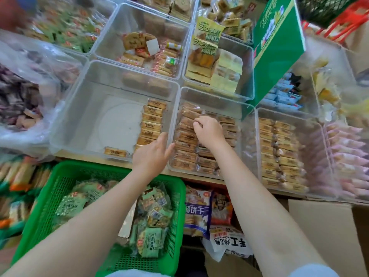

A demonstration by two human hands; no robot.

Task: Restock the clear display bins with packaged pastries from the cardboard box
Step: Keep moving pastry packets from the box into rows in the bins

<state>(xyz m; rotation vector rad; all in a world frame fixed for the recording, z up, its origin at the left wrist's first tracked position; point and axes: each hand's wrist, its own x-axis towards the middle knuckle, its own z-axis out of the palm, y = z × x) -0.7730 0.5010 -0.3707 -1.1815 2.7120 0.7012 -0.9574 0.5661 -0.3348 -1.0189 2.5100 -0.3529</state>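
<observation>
Rows of tan packaged pastries fill the clear middle bin. My right hand reaches into that bin, its fingers curled down onto the packs at the far left; whether it grips one I cannot tell. My left hand hovers flat with fingers together over the wall between the middle bin and the clear left bin. The left bin holds one column of pastry packs along its right side and one loose pack at the front. A cardboard box flap shows at the lower right.
A green plastic basket of green snack packs stands below the shelf on the left. Bagged snacks lie under the middle bin. A green carton leans over the back right bins. A big clear bag of dark snacks sits left.
</observation>
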